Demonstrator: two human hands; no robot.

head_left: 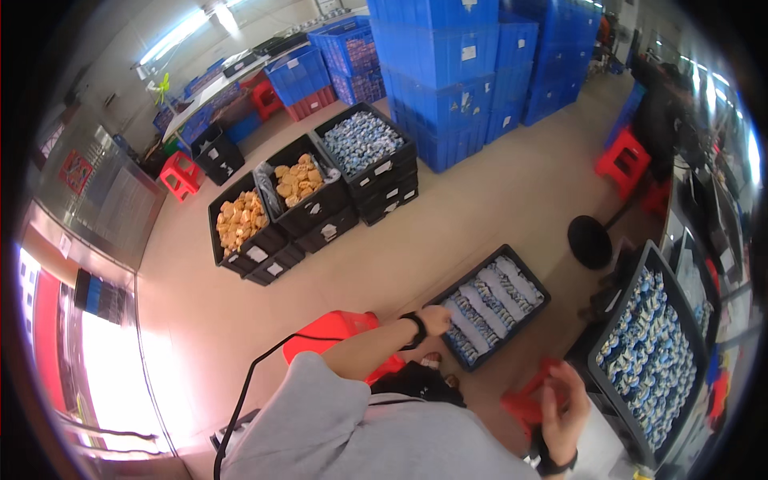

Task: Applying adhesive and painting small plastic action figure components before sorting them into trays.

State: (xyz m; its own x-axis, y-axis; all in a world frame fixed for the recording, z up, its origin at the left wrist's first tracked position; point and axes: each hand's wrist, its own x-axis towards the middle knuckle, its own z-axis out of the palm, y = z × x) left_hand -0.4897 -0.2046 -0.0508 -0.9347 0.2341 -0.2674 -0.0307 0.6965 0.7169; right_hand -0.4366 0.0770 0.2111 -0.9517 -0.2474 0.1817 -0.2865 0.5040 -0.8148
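My left hand (pixel 436 320), with a dark band at the wrist, is closed at the near left rim of a black rectangular tray (pixel 524 339). Rows of small blue-and-white pieces (pixel 494 298) lie in that tray, with pale strips between the rows. My right hand (pixel 565 410) is raised near a red stool (pixel 524 404), its fingers apart and loosely bent, with nothing visible in it. Beside it on the right, a larger black tray (pixel 598 376) stands tilted in view, full of similar blue-and-white pieces (pixel 650 356).
Stacked black crates (pixel 312 218) ahead hold orange-brown pieces and blue-and-white pieces. Tall blue bins (pixel 440 88) stand behind them. A red stool (pixel 324 332) is close by my left arm. A round black stand base (pixel 590 242) and another red stool (pixel 622 164) are at the right.
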